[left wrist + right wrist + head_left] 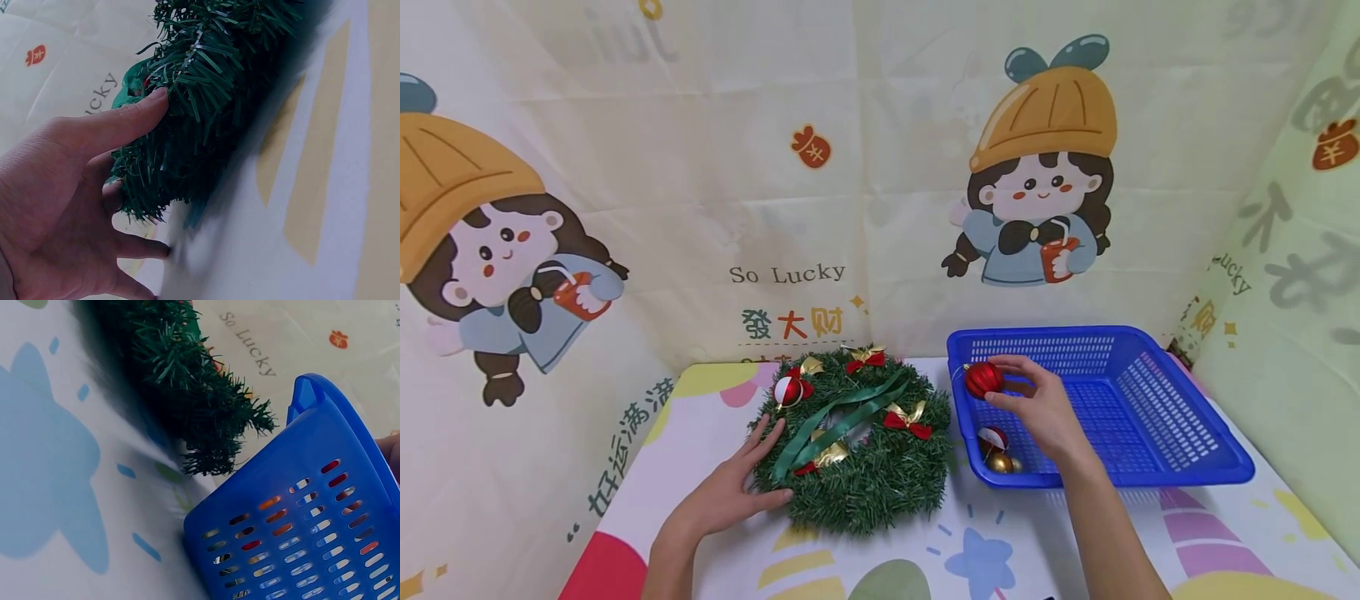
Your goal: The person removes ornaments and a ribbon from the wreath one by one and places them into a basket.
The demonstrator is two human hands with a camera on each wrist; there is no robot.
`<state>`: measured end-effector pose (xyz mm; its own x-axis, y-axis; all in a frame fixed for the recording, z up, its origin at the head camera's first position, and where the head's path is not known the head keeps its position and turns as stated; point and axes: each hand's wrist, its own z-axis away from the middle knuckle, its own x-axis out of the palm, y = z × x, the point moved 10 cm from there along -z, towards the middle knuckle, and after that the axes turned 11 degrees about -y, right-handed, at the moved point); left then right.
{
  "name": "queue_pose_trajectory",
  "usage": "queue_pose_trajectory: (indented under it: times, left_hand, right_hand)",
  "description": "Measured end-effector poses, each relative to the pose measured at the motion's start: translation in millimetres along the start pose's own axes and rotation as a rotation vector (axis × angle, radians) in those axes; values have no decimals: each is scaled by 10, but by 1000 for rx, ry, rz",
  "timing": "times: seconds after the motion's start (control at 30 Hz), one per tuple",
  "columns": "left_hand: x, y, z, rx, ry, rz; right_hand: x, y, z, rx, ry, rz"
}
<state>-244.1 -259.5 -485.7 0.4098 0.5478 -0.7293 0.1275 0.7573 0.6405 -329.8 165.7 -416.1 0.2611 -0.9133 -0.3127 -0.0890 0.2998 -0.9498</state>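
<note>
A green Christmas wreath (880, 492) with red and gold bows and a loose green ribbon (842, 421) lies on the table. At its left edge rests my left hand (730, 492), fingers spread; in the left wrist view the thumb (140, 119) touches the needles. My right hand (1041, 412) pinches a shiny red Christmas ball (983, 381) over the left part of a blue plastic basket (1150, 481). The basket's wall (262, 487) hides most of that hand in the right wrist view. A red and white ball (788, 391) sits on the wreath's upper left.
Inside the basket's near left corner lie a red and white ball (992, 439) and a gold ball (999, 463). The basket stands just right of the wreath. A patterned cloth (977, 562) covers the table, and printed fabric (895, 208) hangs behind and at the sides.
</note>
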Motion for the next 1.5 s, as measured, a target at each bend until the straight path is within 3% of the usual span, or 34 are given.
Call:
queue_pose_trajectory:
  times: [0.6,1.13,1.5]
  left_hand:
    - [6,19,17,-3,1,10]
    - [-8,42,28,-1,3,-1]
    - [-17,51,37,9,10,-7]
  right_hand:
    - [53,80,34,106,-45,264]
    - [95,181,5,161,-70,345]
    - [124,175,1,155,-82,422]
